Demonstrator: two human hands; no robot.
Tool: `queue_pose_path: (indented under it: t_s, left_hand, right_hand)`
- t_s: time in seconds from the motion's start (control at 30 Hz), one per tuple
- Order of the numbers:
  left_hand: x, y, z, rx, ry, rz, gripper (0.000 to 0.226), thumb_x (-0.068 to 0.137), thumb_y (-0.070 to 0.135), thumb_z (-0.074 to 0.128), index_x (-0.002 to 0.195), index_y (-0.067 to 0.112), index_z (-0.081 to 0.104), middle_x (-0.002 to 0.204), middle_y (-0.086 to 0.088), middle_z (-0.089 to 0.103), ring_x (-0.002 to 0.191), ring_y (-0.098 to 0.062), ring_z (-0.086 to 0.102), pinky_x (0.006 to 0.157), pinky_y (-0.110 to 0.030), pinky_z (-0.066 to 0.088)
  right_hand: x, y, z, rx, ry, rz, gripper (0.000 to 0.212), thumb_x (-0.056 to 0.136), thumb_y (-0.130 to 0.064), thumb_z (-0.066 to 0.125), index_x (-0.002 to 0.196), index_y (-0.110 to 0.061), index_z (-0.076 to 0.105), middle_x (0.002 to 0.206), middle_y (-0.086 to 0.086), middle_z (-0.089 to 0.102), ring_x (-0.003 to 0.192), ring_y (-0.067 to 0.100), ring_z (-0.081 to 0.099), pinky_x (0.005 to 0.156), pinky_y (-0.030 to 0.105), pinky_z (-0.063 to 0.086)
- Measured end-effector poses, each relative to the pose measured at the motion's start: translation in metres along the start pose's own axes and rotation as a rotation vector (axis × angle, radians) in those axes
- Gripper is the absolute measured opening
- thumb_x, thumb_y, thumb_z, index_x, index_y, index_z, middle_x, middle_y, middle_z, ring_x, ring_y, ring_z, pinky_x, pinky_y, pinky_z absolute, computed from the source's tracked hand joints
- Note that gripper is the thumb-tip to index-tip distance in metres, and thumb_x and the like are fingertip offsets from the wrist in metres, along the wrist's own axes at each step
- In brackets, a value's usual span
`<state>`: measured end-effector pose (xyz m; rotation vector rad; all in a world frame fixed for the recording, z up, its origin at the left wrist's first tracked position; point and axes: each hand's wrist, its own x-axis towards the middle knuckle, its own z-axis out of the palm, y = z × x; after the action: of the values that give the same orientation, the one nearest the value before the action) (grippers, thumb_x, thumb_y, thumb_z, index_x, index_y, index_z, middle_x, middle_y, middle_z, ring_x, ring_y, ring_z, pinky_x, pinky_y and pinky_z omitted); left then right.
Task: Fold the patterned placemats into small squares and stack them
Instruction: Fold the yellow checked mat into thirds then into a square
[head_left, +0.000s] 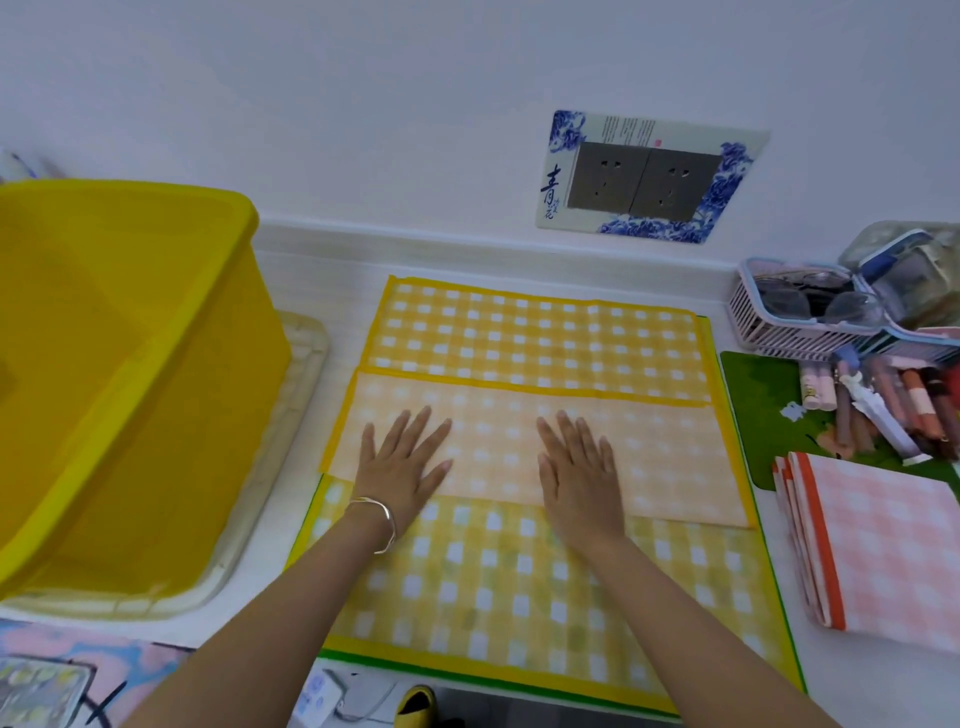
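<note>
A plain white wall (363, 104) carries a double socket (644, 179) in a blue-flowered surround, above a white bench (322, 280). Light is even.

Yellow checked placemat (519, 338): thin matt sheet, creased at folds.
Yellow tub (156, 415): smooth plastic, slight sheen.
Bracelet (388, 519): polished metal.
Socket plates (639, 179): grey, brushed-metal look.

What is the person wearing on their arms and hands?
No sleeves show: both forearms are bare. The left hand has a thin silver bangle around its wrist. The right hand wears nothing: no glove, watch or ring that I can see.
</note>
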<state>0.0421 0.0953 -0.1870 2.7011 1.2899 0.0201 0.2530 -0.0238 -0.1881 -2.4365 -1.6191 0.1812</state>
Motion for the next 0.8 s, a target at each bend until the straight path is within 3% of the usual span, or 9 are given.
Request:
queue_pose_path:
  t_s: [0.23, 0.37, 0.47, 0.57, 0.63, 0.73, 0.8]
  left_hand:
    - [-0.006, -0.024, -0.012, -0.01, -0.061, -0.097, 0.088, 0.056, 0.071, -0.04, 0.137, 0.044, -0.018, 0.147, 0.015, -0.024, 0.14, -0.011, -0.018, 0.112, -0.046, -0.013]
    - [-0.006, -0.016, -0.016, -0.064, -0.105, -0.022, 0.092, 0.061, 0.08, -0.025, 0.144, 0.042, -0.009, 0.147, 0.015, -0.022, 0.141, -0.013, -0.016, 0.112, -0.046, -0.014]
    - [-0.011, 0.0, -0.014, -0.042, -0.103, 0.199, 0.085, 0.074, 0.081, -0.007, 0.147, 0.038, 0.009, 0.155, 0.008, 0.005, 0.144, -0.019, 0.008, 0.113, -0.044, -0.003]
    - [-0.016, 0.015, -0.008, 0.006, -0.134, 0.302, 0.072, 0.085, 0.073, 0.014, 0.143, 0.033, 0.026, 0.15, 0.001, 0.033, 0.136, -0.024, 0.035, 0.111, -0.051, 0.022]
    - [-0.018, 0.024, -0.009, -0.022, -0.139, 0.314, 0.075, 0.083, 0.074, 0.012, 0.144, 0.032, 0.026, 0.152, 0.003, 0.029, 0.139, -0.023, 0.029, 0.109, -0.051, 0.018]
    - [-0.018, 0.032, -0.011, -0.038, -0.112, 0.298, 0.084, 0.078, 0.079, 0.006, 0.148, 0.034, 0.014, 0.156, 0.008, 0.007, 0.145, -0.017, 0.004, 0.114, -0.043, -0.002]
    - [-0.018, 0.035, -0.013, -0.032, -0.103, 0.296, 0.078, 0.08, 0.071, 0.014, 0.148, 0.032, 0.017, 0.156, 0.006, 0.012, 0.144, -0.017, 0.009, 0.115, -0.043, 0.006]
  right_hand:
    - [0.002, 0.003, -0.002, -0.019, -0.063, -0.032, 0.068, 0.085, -0.054, -0.008, 0.148, -0.036, 0.008, 0.153, -0.014, -0.009, 0.143, 0.009, -0.009, 0.115, 0.035, -0.007]
    - [-0.004, 0.017, -0.008, 0.107, -0.134, -0.242, 0.081, 0.082, -0.073, -0.007, 0.146, -0.034, 0.025, 0.153, -0.014, 0.004, 0.144, 0.009, 0.002, 0.113, 0.028, -0.006]
    - [-0.014, 0.025, -0.016, 0.018, -0.115, -0.44, 0.066, 0.093, -0.063, 0.012, 0.14, -0.026, 0.043, 0.15, -0.005, 0.03, 0.138, 0.016, 0.031, 0.112, 0.029, 0.013]
    - [-0.019, 0.027, -0.021, -0.072, 0.079, -0.608, 0.057, 0.1, -0.048, 0.022, 0.121, -0.015, 0.064, 0.128, 0.005, 0.06, 0.116, 0.022, 0.059, 0.099, 0.03, 0.04]
    - [-0.02, 0.024, -0.02, -0.099, 0.231, -0.702, 0.051, 0.102, -0.033, 0.027, 0.107, -0.008, 0.071, 0.112, 0.008, 0.069, 0.102, 0.022, 0.067, 0.084, 0.032, 0.055]
    - [-0.016, 0.02, -0.018, -0.157, 0.273, -0.763, 0.033, 0.092, -0.017, 0.043, 0.1, -0.006, 0.073, 0.102, 0.009, 0.072, 0.091, 0.021, 0.07, 0.07, 0.032, 0.059]
    - [-0.016, 0.019, -0.02, -0.127, 0.293, -0.775, 0.022, 0.078, -0.013, 0.062, 0.096, -0.006, 0.073, 0.096, 0.007, 0.073, 0.084, 0.019, 0.071, 0.063, 0.03, 0.058]
